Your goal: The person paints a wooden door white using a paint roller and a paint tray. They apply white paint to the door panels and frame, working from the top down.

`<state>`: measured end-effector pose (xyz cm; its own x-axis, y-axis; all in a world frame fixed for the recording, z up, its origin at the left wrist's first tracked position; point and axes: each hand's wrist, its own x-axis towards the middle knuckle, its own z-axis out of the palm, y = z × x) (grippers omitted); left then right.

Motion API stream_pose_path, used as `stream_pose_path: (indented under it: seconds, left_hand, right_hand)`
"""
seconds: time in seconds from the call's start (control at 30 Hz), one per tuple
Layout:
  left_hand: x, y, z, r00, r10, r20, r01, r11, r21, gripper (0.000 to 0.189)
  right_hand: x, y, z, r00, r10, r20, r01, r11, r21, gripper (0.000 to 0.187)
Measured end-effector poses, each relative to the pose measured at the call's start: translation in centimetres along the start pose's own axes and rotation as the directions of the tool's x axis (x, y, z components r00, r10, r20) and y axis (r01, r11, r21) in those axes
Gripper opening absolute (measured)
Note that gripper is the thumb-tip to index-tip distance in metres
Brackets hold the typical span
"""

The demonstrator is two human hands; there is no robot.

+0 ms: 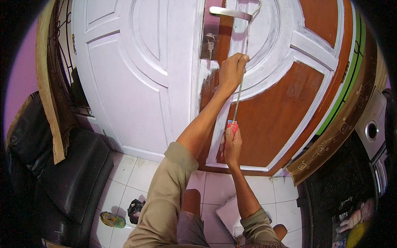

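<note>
My left hand (232, 74) grips the middle of a long thin metal rod (238, 100). The rod has a red handle (232, 125), and my right hand (233, 144) is closed around it below. It looks like the frame of a paint roller; its bent upper end runs past the top edge, so the head is hidden. Behind the rod stands a panelled wooden door leaf (273, 121), with white paint on its mouldings and round panel and bare brown panels elsewhere. A metal lever handle (231, 12) crosses near the rod's top, above a lock plate with a key (210, 46).
A white door leaf (133, 93) adjoins on the left. A black sofa (71, 167) stands at left, a black cabinet (338, 173) at right. On the tiled floor lie a green-and-yellow packet (112, 219), a black plastic bag (135, 210) and a white boxy object (228, 214). Patterned curtains hang both sides.
</note>
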<state>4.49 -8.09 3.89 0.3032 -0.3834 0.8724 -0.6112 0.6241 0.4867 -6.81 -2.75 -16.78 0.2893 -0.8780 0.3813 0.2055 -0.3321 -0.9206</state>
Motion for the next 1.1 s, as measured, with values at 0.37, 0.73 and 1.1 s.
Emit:
stream_pose_path:
  seconds: [0.37,0.73,1.1]
  left_hand:
    - [-4.4,-0.4,0.5,0.991,-0.125,0.037,0.126,0.991,-0.035,0.034]
    - [-9.2,-1.7,-0.4,0.980,-0.177,0.092,0.179,0.984,-0.020,0.034]
    - [-12.6,-1.7,-1.1,0.925,-0.340,0.171,0.344,0.939,0.008,0.038]
  right_hand:
    - [-1.9,6.0,-2.1,0.999,-0.047,-0.024,0.046,0.998,-0.052,0.033]
    - [-5.7,10.4,-2.4,0.998,0.009,-0.059,-0.019,0.987,-0.158,0.030]
    - [-9.2,11.5,-2.9,0.993,0.120,-0.016,-0.121,0.990,-0.074,0.028]
